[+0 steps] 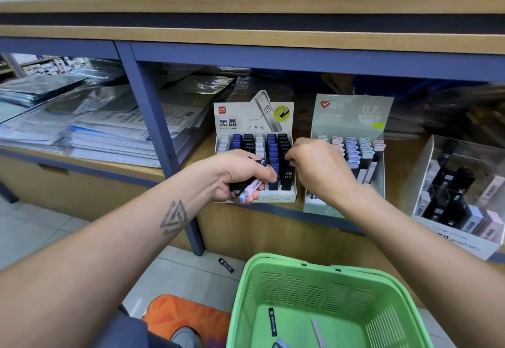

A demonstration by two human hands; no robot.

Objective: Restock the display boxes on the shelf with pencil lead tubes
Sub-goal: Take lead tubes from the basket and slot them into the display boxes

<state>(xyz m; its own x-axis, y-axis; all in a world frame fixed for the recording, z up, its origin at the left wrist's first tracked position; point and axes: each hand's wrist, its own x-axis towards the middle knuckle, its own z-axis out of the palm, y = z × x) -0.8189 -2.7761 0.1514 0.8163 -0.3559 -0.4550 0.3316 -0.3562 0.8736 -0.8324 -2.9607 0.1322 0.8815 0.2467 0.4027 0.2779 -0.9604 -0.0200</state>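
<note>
the left hand (240,175) is curling round a bunch of lead tubes (250,186) in front of the hb box (255,156) on the shelf (273,205); the right hand (317,167) is pinching a black tube (287,175) standing in the box's rightmost row.

1. Green basket (297,287): near side cut off by the bottom edge.
2. Right hand (318,168): fingertips hidden behind its own knuckles.
3. Pale green display box (352,118): header print blurred, brand unreadable.
4. Clear box (464,189): contents blurred.
</note>
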